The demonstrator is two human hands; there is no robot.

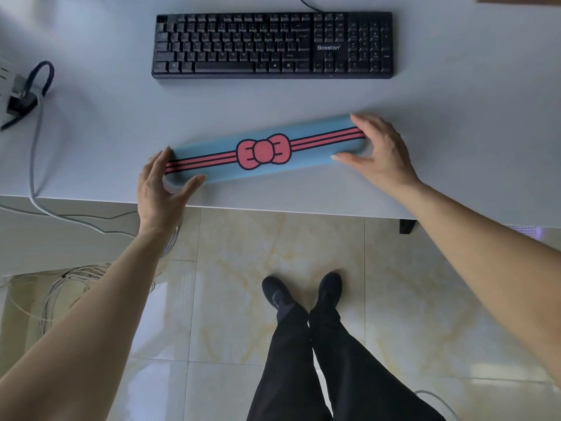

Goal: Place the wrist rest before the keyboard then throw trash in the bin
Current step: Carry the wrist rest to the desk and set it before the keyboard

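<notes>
A long blue wrist rest [218, 154] with red stripes and a red bow lies slanted on the white desk [273, 100], its right end farther from me. My left hand [158, 189] grips its left end near the desk's front edge. My right hand [379, 153] grips its right end, fingers over the top and thumb on the near side. The black keyboard [271, 45] sits at the back of the desk, a wide gap away from the wrist rest. No trash or bin is in view.
A grey cable [33, 147] runs over the desk's left part from a device [15, 95] at the left edge. Coiled cables [69, 287] lie on the tiled floor under the desk. My legs and black shoes [300, 291] stand below.
</notes>
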